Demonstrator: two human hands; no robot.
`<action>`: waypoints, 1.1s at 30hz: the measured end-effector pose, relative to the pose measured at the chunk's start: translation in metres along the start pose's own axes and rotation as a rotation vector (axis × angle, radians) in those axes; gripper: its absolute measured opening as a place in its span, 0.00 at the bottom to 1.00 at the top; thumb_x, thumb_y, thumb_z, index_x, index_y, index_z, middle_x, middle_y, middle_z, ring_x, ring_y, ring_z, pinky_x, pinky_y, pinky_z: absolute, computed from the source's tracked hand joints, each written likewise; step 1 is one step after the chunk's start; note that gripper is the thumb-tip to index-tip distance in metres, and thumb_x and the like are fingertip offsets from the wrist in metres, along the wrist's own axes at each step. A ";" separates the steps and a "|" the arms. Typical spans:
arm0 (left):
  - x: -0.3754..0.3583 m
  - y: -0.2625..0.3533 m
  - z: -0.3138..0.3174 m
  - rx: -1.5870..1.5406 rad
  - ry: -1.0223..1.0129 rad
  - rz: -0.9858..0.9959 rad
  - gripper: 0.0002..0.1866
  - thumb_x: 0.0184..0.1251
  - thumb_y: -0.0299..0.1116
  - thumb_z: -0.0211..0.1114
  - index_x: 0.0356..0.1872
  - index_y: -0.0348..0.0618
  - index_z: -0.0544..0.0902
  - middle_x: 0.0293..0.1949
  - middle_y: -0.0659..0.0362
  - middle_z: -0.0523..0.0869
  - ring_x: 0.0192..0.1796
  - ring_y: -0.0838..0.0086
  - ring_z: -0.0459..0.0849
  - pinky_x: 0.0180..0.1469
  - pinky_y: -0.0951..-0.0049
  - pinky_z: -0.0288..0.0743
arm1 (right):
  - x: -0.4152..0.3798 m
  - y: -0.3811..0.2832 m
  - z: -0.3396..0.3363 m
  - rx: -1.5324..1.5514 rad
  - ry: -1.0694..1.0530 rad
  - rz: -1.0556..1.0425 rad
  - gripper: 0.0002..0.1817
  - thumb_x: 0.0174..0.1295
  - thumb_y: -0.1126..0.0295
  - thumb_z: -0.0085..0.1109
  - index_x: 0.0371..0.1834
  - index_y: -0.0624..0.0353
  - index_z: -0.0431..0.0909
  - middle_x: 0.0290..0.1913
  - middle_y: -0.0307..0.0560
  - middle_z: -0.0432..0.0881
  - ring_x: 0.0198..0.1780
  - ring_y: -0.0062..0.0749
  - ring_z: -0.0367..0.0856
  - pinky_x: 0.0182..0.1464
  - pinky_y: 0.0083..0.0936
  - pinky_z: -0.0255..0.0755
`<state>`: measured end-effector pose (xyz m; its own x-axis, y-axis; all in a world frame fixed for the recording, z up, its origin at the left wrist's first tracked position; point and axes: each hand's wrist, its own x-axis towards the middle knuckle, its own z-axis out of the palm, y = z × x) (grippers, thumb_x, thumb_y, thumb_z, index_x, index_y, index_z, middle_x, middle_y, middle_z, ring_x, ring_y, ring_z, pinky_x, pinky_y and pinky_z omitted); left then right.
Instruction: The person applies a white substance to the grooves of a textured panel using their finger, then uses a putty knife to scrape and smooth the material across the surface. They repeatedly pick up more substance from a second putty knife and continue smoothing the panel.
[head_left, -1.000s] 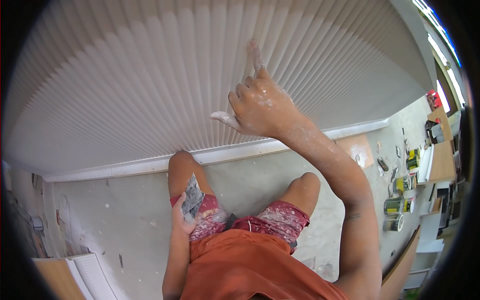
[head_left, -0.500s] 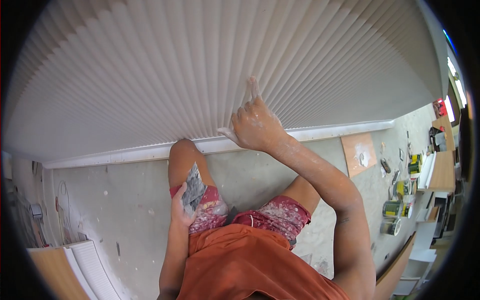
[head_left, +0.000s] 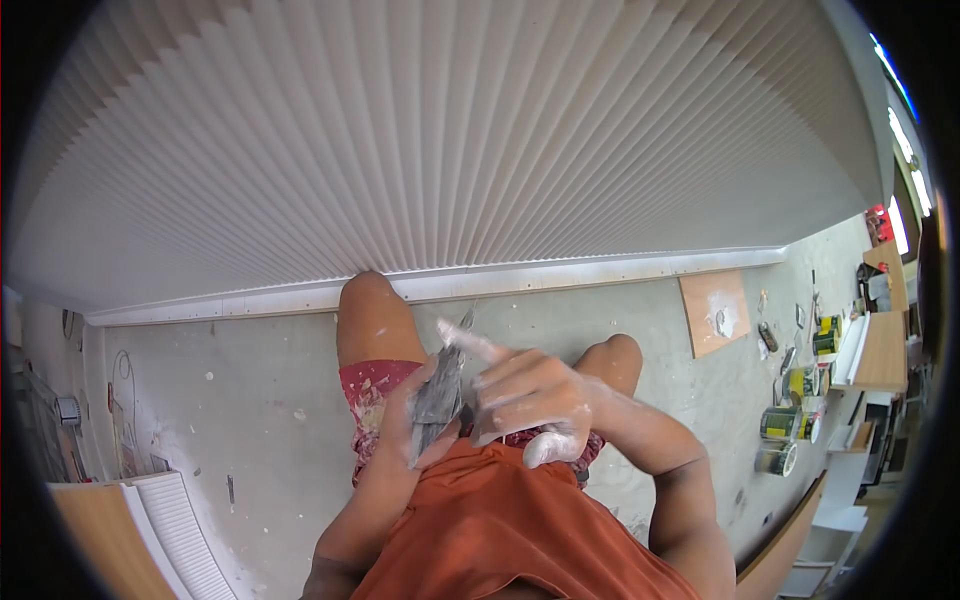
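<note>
My left hand (head_left: pixel 405 410), in front of my body, is closed around a grey, streaked flat piece (head_left: pixel 440 390) with a pointed upper end. Close on its right is my right hand (head_left: pixel 535 395), thumb apart and index finger stretched toward the piece's tip. White paste coats that index finger and thumb; the other fingers are bent, with nothing seen in them. Beyond both hands rises a white fluted panel (head_left: pixel 450 150), its many grooves running down to a white base strip (head_left: pixel 560 281).
On the concrete floor (head_left: pixel 270 400) at right lies a brown board (head_left: pixel 714 312) with white paste on it. Several cans (head_left: pixel 780 422) and small tools stand or lie farther right. Stacked panels (head_left: pixel 190 530) sit at lower left. My knee is close to the base strip.
My right hand has come away from the panel's grooves, down toward my body, beside the grey piece. My left hand has lifted the piece slightly inward, toward the right hand.
</note>
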<state>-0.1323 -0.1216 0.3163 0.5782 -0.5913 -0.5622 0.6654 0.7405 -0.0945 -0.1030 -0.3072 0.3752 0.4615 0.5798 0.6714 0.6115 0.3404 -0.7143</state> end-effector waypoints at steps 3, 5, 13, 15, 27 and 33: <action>-0.006 -0.012 0.028 0.029 0.181 0.084 0.20 0.81 0.42 0.48 0.44 0.33 0.80 0.21 0.55 0.82 0.09 0.77 0.72 0.08 0.82 0.65 | -0.009 -0.004 0.003 -0.124 -0.018 0.014 0.23 0.65 0.59 0.63 0.20 0.67 0.73 0.20 0.47 0.66 0.22 0.44 0.69 0.75 0.75 0.33; -0.007 -0.012 0.022 0.043 0.214 0.098 0.21 0.81 0.43 0.48 0.42 0.34 0.80 0.20 0.55 0.82 0.09 0.78 0.71 0.08 0.83 0.65 | -0.010 -0.010 0.002 -0.162 -0.079 0.032 0.23 0.65 0.60 0.64 0.19 0.66 0.71 0.20 0.46 0.65 0.22 0.44 0.69 0.75 0.75 0.32; -0.012 -0.005 -0.016 0.141 -0.034 0.070 0.14 0.78 0.38 0.55 0.51 0.38 0.81 0.44 0.55 0.89 0.39 0.71 0.89 0.28 0.76 0.82 | -0.017 -0.025 0.003 -0.293 -0.259 0.101 0.25 0.63 0.52 0.66 0.25 0.67 0.79 0.19 0.43 0.66 0.21 0.39 0.69 0.73 0.80 0.33; -0.012 -0.001 -0.021 0.110 -0.048 0.059 0.14 0.78 0.38 0.56 0.50 0.38 0.81 0.41 0.55 0.88 0.32 0.73 0.87 0.21 0.78 0.77 | -0.016 -0.028 0.006 -0.328 -0.245 0.106 0.24 0.64 0.52 0.66 0.22 0.64 0.75 0.18 0.43 0.64 0.21 0.39 0.69 0.71 0.69 0.56; -0.001 0.042 -0.024 0.259 0.260 0.364 0.15 0.75 0.43 0.60 0.43 0.41 0.82 0.22 0.62 0.78 0.14 0.80 0.69 0.11 0.81 0.59 | 0.093 -0.051 -0.049 -1.425 0.113 0.084 0.21 0.66 0.53 0.62 0.21 0.55 0.78 0.16 0.36 0.70 0.17 0.33 0.71 0.75 0.61 0.54; 0.013 0.055 -0.074 0.222 0.004 0.267 0.14 0.73 0.44 0.61 0.39 0.44 0.86 0.24 0.60 0.86 0.13 0.75 0.71 0.12 0.78 0.61 | 0.158 -0.033 -0.075 -1.679 0.260 0.130 0.22 0.69 0.54 0.59 0.21 0.56 0.80 0.11 0.44 0.74 0.16 0.38 0.75 0.72 0.59 0.58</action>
<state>-0.1229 -0.0648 0.2432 0.7442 -0.3845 -0.5463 0.5775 0.7813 0.2368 -0.0021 -0.2824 0.5192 0.5406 0.3531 0.7636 0.4406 -0.8921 0.1006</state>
